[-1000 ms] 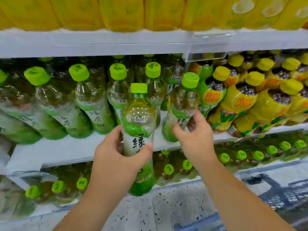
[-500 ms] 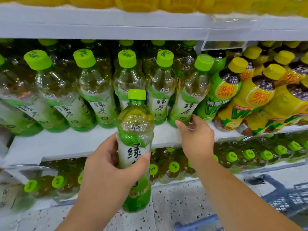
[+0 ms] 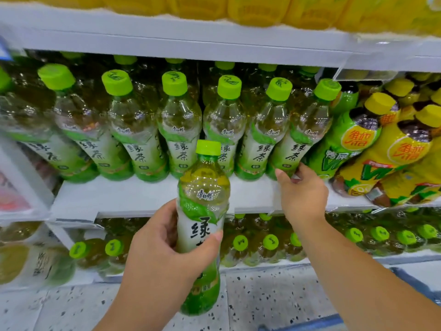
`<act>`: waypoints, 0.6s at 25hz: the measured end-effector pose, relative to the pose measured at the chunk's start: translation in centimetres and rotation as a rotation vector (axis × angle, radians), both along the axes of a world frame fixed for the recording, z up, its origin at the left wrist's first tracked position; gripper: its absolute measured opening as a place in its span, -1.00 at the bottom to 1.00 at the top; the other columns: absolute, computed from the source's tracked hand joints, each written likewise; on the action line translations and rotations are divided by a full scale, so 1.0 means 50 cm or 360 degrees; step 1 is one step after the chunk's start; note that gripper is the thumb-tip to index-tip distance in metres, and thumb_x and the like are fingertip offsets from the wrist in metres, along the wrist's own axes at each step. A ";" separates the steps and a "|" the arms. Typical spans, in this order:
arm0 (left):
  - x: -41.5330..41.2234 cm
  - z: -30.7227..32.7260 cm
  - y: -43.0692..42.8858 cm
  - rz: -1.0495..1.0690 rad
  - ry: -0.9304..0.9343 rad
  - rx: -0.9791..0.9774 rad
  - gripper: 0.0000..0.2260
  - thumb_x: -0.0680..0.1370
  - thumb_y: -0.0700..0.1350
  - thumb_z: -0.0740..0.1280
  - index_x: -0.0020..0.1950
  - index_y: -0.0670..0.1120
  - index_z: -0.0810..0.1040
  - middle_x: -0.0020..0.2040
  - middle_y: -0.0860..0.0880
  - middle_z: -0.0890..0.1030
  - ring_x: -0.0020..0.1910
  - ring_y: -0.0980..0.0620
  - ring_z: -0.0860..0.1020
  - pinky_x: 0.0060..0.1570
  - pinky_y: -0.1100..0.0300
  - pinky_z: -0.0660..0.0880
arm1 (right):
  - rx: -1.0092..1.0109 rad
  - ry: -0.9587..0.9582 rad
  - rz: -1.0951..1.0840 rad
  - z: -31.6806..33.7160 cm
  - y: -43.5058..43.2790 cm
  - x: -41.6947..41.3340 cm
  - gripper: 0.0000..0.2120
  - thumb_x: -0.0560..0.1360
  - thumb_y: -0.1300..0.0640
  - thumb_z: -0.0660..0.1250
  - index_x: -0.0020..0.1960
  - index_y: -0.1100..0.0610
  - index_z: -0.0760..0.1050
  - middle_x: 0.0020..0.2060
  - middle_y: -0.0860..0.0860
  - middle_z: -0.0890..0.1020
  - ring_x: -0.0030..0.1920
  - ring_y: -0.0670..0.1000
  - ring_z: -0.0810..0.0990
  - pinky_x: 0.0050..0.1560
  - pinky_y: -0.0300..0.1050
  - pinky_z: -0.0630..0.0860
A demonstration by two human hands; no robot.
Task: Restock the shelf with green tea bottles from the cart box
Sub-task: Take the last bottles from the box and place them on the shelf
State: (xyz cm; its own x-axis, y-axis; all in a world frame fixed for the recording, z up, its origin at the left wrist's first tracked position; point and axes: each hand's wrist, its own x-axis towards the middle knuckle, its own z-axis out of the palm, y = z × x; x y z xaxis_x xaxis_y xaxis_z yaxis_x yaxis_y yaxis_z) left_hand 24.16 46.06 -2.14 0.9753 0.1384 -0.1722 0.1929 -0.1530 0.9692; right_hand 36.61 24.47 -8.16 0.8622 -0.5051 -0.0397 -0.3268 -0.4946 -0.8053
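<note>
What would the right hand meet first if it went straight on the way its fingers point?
The rightmost front-row green tea bottle. The right hand points up toward the shelf, fingertips right at that bottle's base; whether they already touch is unclear from this single view.

- Yellow-capped bottles point(image 3: 391, 149) with yellow and green labels lie tilted in a crowded group at the right.
- Yellow packs point(image 3: 262, 8) line the top of the view.
- A clear plastic tag holder point(image 3: 365, 74) hangs at upper right.
- Speckled pale floor point(image 3: 262, 295) runs along the near edge.
</note>
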 end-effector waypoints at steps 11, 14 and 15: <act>0.035 0.007 0.163 0.0012 -0.0189 -0.0024 -0.59 0.46 -0.23 0.53 0.23 0.10 0.57 0.05 0.13 0.71 0.05 0.14 0.67 0.07 0.13 0.63 | 0.0761 -0.0048 0.1034 0.145 0.296 -0.165 -0.50 0.40 -0.12 0.51 0.30 -0.17 0.48 0.16 -0.26 0.63 0.17 -0.24 0.60 0.13 -0.17 0.55; 0.036 0.013 0.238 0.0036 -0.0301 0.0064 -0.51 0.47 -0.26 0.50 0.32 0.10 0.51 0.11 0.19 0.67 0.10 0.20 0.64 0.07 0.23 0.60 | 0.0792 -0.0063 0.1158 0.159 0.390 -0.147 -0.42 0.36 0.10 0.59 0.31 -0.14 0.48 0.12 -0.18 0.68 0.14 -0.12 0.65 0.16 0.01 0.59; 0.038 0.013 0.263 0.0053 -0.0325 0.0100 -0.50 0.48 -0.27 0.48 0.34 0.10 0.49 0.12 0.21 0.66 0.12 0.23 0.63 0.07 0.27 0.58 | 0.0795 -0.0095 0.1168 0.162 0.417 -0.143 -0.42 0.34 0.14 0.59 0.28 -0.13 0.50 0.08 -0.19 0.69 0.10 -0.13 0.67 0.12 -0.01 0.63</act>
